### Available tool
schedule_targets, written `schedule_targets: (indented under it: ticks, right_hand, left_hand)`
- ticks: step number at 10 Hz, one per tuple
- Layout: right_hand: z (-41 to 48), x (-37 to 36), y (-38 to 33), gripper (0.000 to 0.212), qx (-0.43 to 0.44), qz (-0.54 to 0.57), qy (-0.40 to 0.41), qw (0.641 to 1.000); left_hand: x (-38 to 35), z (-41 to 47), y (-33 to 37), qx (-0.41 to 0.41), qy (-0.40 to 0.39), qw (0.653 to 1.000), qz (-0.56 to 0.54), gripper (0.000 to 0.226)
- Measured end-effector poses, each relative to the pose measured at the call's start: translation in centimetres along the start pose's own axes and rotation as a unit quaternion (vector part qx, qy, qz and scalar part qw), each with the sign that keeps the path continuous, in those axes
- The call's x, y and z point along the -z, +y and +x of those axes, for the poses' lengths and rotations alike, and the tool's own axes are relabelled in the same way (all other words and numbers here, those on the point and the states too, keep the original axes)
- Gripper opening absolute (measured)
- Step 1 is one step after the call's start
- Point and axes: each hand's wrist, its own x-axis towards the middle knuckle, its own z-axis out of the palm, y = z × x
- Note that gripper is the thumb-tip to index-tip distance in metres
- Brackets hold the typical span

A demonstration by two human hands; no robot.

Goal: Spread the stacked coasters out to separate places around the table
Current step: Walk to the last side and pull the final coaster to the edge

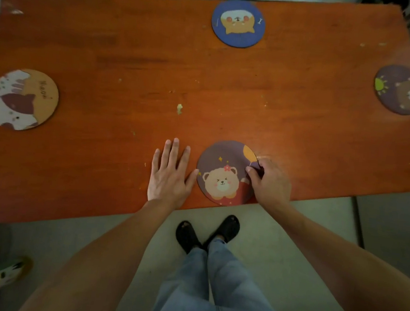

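4 coasters are lying well apart on the table. Your right hand is pinching the near bear coaster at its right edge w/ curled fingers. Your left hand is resting flat, fingers spread, holding nothing, thumb touching that coaster.

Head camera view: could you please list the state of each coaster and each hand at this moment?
Round purple bear coaster: flat at the near table edge, right-hand fingers on its right rim.
Round blue dog coaster: flat at the far edge, untouched.
Round dark purple bear-and-sun coaster: flat at the right end, untouched.
Round tan cat coaster: flat at the left end, untouched.
Left hand: open, palm down on the orange wooden table.
Right hand: fingers curled on the coaster's rim.
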Motion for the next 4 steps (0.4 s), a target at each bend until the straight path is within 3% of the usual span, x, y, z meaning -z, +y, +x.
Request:
schedule_targets:
  ticks: [3,4]
  right_hand:
    - [0.1,-0.4,-0.1,0.015,-0.029,0.025,0.012,0.999]
    - [0.7,0.8,-0.6,0.035,-0.032,-0.016,0.001,0.999]
  left_hand:
    - [-0.2,0.3,-0.4,-0.003,-0.006,1.000,0.018,0.069]
    - [0.1,0.1,-0.2,0.002,-0.003,1.000,0.014,0.069]
